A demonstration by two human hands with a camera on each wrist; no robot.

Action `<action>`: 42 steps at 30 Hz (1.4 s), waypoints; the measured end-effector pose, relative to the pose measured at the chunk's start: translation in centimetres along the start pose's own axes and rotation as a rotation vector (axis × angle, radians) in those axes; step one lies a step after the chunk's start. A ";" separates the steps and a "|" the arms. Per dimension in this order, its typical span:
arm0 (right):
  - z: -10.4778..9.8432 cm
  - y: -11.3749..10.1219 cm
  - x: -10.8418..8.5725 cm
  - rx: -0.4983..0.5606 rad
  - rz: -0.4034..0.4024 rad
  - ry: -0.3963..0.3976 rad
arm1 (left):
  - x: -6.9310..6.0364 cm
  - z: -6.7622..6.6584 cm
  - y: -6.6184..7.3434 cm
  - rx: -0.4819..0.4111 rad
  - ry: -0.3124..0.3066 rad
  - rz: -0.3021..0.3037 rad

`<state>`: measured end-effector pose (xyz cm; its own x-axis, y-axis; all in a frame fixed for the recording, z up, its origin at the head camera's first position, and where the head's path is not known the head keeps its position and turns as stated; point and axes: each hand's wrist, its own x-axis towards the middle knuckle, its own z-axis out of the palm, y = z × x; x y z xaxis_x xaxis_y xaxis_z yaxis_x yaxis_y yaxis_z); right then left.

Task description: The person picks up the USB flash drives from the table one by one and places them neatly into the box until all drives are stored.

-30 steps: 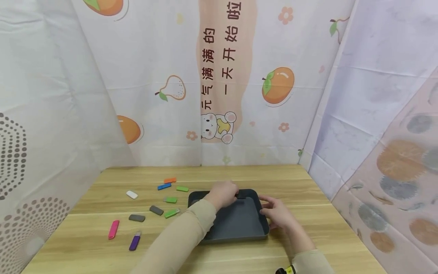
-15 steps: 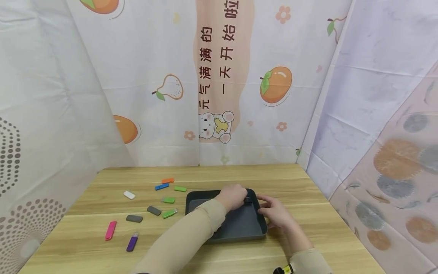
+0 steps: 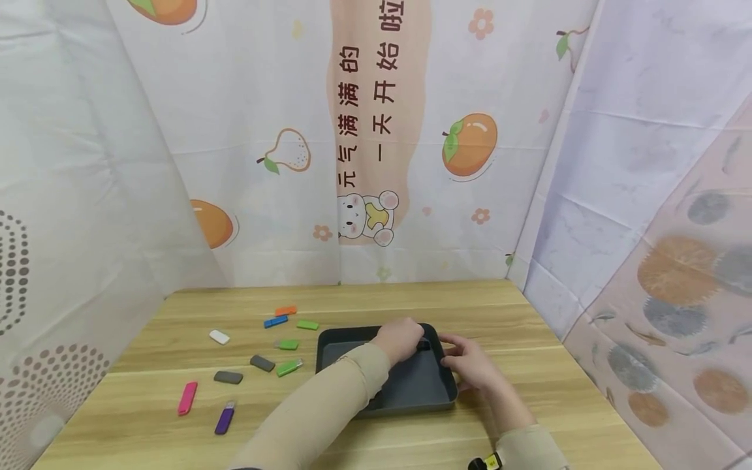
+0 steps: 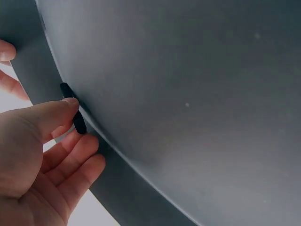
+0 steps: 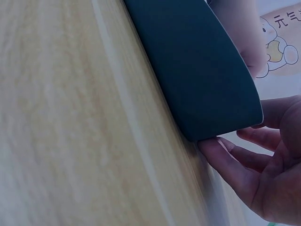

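Inside the dark grey tray, my left hand reaches to the back right part. In the left wrist view, its thumb and fingers pinch a slim black USB stick beside the tray wall. My right hand holds the tray's right side near the back corner. The right wrist view has its fingers against the outside of the tray corner. My left forearm covers the tray's front left part. Several USB sticks lie loose left of the tray, among them a green one and a purple one.
Farther left on the wooden table are a pink stick, a white one and grey ones. Blue and orange sticks lie toward the back. A printed curtain hangs behind the table.
My left hand has moved a little right with the black USB stick, toward the tray's right wall, then stayed there. The right hand keeps its place on the tray. The view has shifted slightly.
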<state>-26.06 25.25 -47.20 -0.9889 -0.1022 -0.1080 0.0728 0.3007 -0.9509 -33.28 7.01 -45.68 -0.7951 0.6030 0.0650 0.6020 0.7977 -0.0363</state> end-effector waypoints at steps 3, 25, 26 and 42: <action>0.1 0.0 -0.1 -0.001 0.005 0.003 | 0.0 -0.1 -0.1 0.004 0.000 -0.018; 0.3 0.1 -0.4 0.019 -0.004 -0.036 | 0.2 0.6 0.2 0.006 -0.005 -0.057; 0.3 0.1 -0.4 0.019 -0.005 -0.035 | 0.2 0.6 0.2 0.015 -0.006 -0.056; 0.0 0.0 -0.2 0.027 0.007 -0.028 | -1.1 -2.8 -0.5 -0.007 0.025 -0.025</action>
<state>-25.84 25.23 -47.15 -0.9844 -0.1263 -0.1227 0.0840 0.2754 -0.9576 -32.54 5.94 -42.97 -0.8076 0.5827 0.0906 0.5829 0.8121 -0.0269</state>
